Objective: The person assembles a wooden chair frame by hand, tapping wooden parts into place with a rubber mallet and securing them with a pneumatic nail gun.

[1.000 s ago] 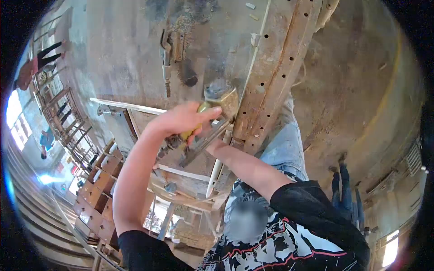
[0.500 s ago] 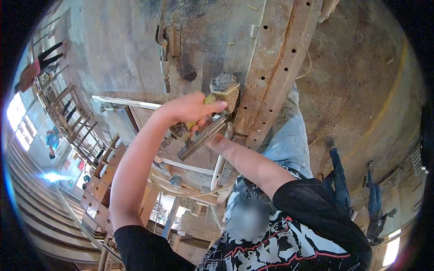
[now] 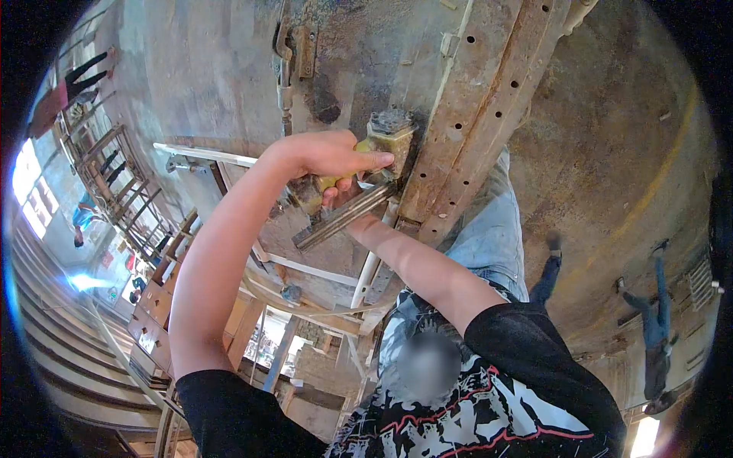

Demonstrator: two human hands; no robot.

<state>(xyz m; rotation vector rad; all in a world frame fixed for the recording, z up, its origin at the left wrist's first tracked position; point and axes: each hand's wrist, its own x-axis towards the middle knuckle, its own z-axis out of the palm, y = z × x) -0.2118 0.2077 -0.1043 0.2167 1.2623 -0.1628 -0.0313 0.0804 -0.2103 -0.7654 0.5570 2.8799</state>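
Note:
My left hand (image 3: pixel 324 156) is closed around the yellow handle of a tool (image 3: pixel 388 136) with a blocky, brass-coloured head. The head rests against a rusty steel beam (image 3: pixel 477 107) pierced with holes, which lies on the concrete floor. Just below the hand a grooved metal bar (image 3: pixel 336 221) slants down to the left. My right forearm reaches in from the right to that bar. My right hand (image 3: pixel 357 221) is almost wholly hidden behind the bar and my left hand, so its grip does not show.
A rusty hinge-like fitting (image 3: pixel 289 57) and a dark patch lie on the floor beyond the tool. White bars (image 3: pixel 202 155) and wooden frames (image 3: pixel 164 301) stand to the left. My jeans leg (image 3: pixel 489 237) is beside the beam. Other people (image 3: pixel 657 328) walk at the right and far left.
My left hand and the tool have shifted up and right along the beam, and the bar has gone with them. The people at the right have walked on.

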